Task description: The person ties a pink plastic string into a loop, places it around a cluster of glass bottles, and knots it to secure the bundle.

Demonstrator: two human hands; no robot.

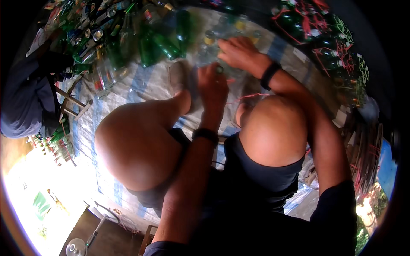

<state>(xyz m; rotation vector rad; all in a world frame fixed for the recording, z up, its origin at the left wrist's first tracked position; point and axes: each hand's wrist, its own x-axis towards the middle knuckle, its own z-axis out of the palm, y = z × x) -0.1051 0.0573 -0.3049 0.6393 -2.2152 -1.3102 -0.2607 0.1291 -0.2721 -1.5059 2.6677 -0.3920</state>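
My left hand (212, 84) is curled, its fingers at the round mouth of a glass bottle (219, 69). Whether it grips the neck or only rests against it is hard to see. A red plastic string (254, 95) runs near my right knee, and a short red piece shows beside my left hand. Just above and to the right, my right hand (238, 52) bends its fingers over a cluster of clear glass bottles (205, 53), some with yellow labels. Blur hides what its fingertips hold. Both wrists wear black bands.
Green glass bottles (166, 44) lie beyond my left foot, beside a heap of drink cans (97, 34). Bottles tied with red string (339, 54) line the right. A person in dark clothing (27, 92) is at the left by a wooden stool (72, 100). A striped tarp (125, 88) covers the ground.
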